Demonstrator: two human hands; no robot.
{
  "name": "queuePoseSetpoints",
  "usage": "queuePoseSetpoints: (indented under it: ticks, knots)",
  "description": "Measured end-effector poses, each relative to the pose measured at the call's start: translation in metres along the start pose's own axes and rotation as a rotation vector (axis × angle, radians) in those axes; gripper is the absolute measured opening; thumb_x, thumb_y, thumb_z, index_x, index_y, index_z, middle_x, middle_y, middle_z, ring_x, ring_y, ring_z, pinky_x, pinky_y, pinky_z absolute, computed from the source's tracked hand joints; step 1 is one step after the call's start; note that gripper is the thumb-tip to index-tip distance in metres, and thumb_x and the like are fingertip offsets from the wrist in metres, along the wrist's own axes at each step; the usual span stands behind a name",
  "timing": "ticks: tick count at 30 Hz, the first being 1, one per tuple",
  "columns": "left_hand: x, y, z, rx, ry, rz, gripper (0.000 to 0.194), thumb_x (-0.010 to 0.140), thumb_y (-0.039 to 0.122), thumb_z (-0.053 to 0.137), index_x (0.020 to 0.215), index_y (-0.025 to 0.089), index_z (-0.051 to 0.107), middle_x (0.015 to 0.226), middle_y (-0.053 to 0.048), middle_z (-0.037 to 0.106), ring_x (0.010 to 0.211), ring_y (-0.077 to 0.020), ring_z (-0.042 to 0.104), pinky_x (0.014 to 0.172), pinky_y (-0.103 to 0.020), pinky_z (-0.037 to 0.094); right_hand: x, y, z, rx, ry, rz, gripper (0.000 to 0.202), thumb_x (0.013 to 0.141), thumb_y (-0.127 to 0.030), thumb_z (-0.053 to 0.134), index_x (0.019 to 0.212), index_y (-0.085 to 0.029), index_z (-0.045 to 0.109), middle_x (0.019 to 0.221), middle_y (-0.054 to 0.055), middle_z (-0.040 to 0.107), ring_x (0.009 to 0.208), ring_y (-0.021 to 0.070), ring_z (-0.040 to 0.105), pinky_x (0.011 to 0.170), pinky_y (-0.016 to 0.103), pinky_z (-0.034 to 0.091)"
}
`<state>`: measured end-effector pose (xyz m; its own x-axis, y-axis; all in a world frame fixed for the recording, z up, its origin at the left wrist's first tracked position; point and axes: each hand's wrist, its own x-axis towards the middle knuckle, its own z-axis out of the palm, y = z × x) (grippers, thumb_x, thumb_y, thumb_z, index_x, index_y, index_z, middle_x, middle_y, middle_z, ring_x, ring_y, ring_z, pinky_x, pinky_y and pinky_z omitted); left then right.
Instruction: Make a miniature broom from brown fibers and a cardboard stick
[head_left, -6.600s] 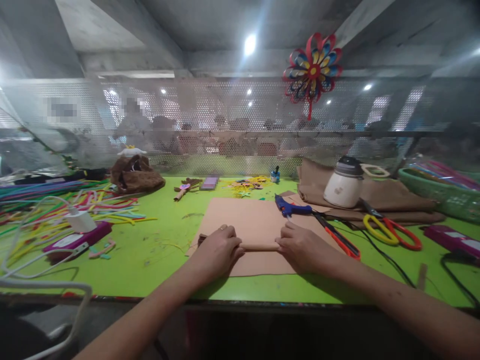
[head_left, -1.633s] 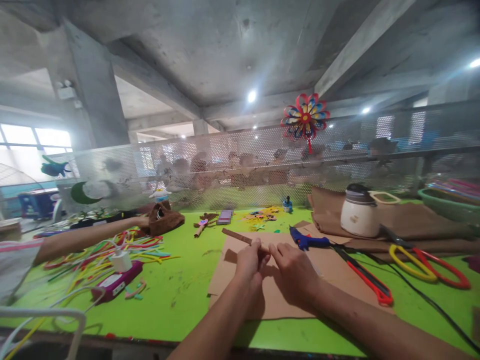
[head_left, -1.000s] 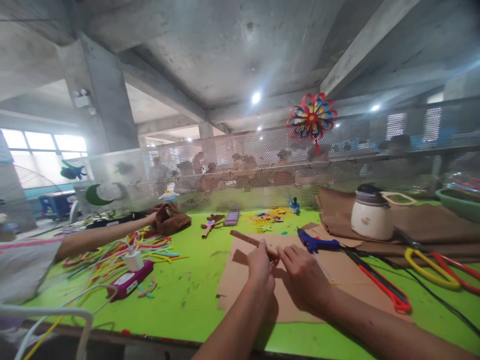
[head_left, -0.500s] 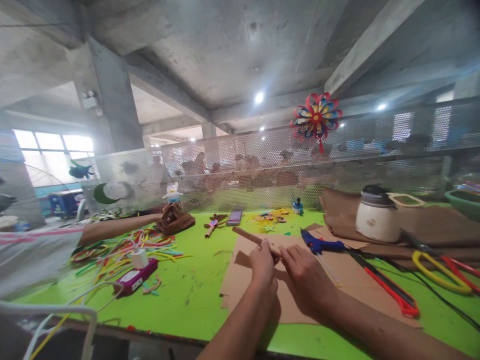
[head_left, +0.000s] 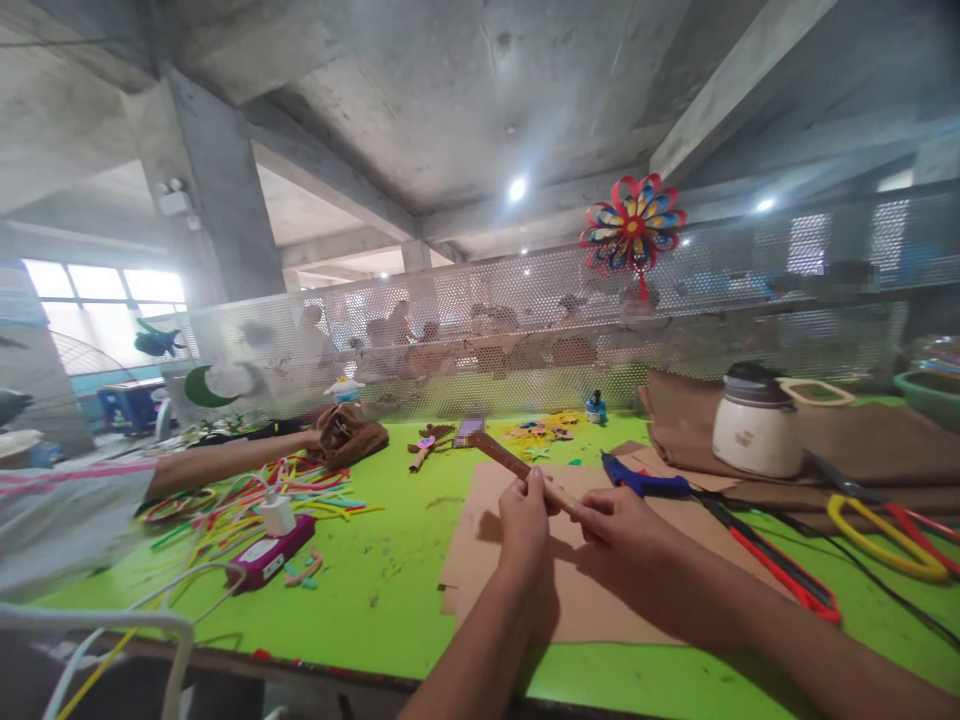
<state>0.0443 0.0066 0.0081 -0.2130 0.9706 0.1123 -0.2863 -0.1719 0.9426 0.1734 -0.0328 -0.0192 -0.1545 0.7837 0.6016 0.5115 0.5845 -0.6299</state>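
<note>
Both hands are closed on a thin roll of brown paper, tilted with its far end up and to the left. My left hand grips it near the middle. My right hand pinches its near end between thumb and fingers. Beneath them lie brown paper sheets on the green table. A blue glue gun rests just beyond my right hand. A utility knife with a red edge lies to the right, partly behind my forearm.
At left, another person's arm reaches to a brown crumpled bundle. Coloured pipe cleaners and a purple power strip lie nearby. A cream jar, folded brown cloth and yellow-handled scissors stand right.
The roll's far end has risen and tilts more steeply. My right hand has slid down and right to the roll's near end, its fingers now in a pinch.
</note>
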Motion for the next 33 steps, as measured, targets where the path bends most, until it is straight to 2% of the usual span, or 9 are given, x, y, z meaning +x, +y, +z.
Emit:
queuePoseSetpoints:
  ticks: [3, 6, 11, 15, 23, 29, 33]
  knots:
    - [0.0, -0.002, 0.0, -0.043, -0.033, -0.005, 0.029, 0.073, 0.038, 0.068, 0.069, 0.01, 0.063, 0.055, -0.002, 0.056, 0.051, -0.0124, 0.053, 0.056, -0.024, 0.045, 0.003, -0.003, -0.003, 0.145, -0.066, 0.09, 0.022, 0.082, -0.032, 0.057, 0.084, -0.015, 0.07, 0.058, 0.001, 0.057, 0.049, 0.0109, 0.047, 0.045, 0.022, 0.033]
    - [-0.001, -0.002, 0.001, -0.125, -0.052, -0.026, 0.029, 0.074, 0.038, 0.068, 0.071, 0.01, 0.062, 0.059, -0.003, 0.058, 0.055, -0.0126, 0.056, 0.06, -0.024, 0.047, 0.011, 0.0, -0.005, 0.228, -0.06, 0.139, 0.026, 0.084, -0.034, 0.053, 0.084, -0.015, 0.072, 0.055, 0.0, 0.056, 0.048, 0.0112, 0.047, 0.046, 0.023, 0.033]
    - [-0.004, -0.003, 0.0, -0.273, -0.064, -0.116, 0.025, 0.074, 0.034, 0.069, 0.076, 0.01, 0.063, 0.068, -0.007, 0.064, 0.063, -0.0132, 0.06, 0.064, -0.023, 0.049, 0.022, 0.013, -0.002, 0.268, -0.092, 0.207, 0.027, 0.081, -0.036, 0.056, 0.074, -0.014, 0.071, 0.054, -0.001, 0.054, 0.05, 0.0119, 0.048, 0.048, 0.024, 0.035]
    - [-0.005, -0.004, 0.0, -0.273, -0.067, -0.124, 0.027, 0.07, 0.034, 0.073, 0.074, 0.009, 0.063, 0.068, -0.008, 0.065, 0.064, -0.0145, 0.062, 0.064, -0.023, 0.05, 0.025, 0.019, 0.0, 0.248, -0.077, 0.248, 0.03, 0.078, -0.039, 0.059, 0.07, -0.011, 0.069, 0.055, 0.0, 0.055, 0.052, 0.012, 0.047, 0.049, 0.024, 0.034]
    - [-0.005, 0.001, -0.002, -0.191, -0.055, -0.076, 0.021, 0.074, 0.03, 0.069, 0.072, 0.009, 0.066, 0.067, -0.009, 0.067, 0.062, -0.0161, 0.064, 0.065, -0.026, 0.052, 0.025, 0.015, 0.0, 0.207, -0.097, 0.213, 0.029, 0.078, -0.038, 0.058, 0.066, -0.013, 0.067, 0.052, -0.002, 0.054, 0.05, 0.0111, 0.047, 0.047, 0.021, 0.033]
    - [-0.006, 0.001, -0.001, -0.202, -0.044, -0.117, 0.021, 0.075, 0.03, 0.069, 0.071, 0.01, 0.064, 0.066, -0.011, 0.068, 0.064, -0.02, 0.067, 0.062, -0.028, 0.053, 0.023, 0.016, 0.004, 0.174, -0.057, 0.184, 0.028, 0.078, -0.037, 0.058, 0.067, -0.014, 0.07, 0.052, -0.002, 0.056, 0.049, 0.0114, 0.048, 0.047, 0.021, 0.034]
    - [-0.007, 0.0, -0.001, -0.209, -0.042, -0.14, 0.02, 0.078, 0.028, 0.067, 0.074, 0.009, 0.063, 0.068, -0.012, 0.068, 0.063, -0.0191, 0.067, 0.06, -0.027, 0.054, 0.022, 0.017, 0.006, 0.152, -0.041, 0.163, 0.028, 0.077, -0.037, 0.059, 0.071, -0.013, 0.072, 0.055, 0.0, 0.059, 0.053, 0.0135, 0.051, 0.049, 0.022, 0.036]
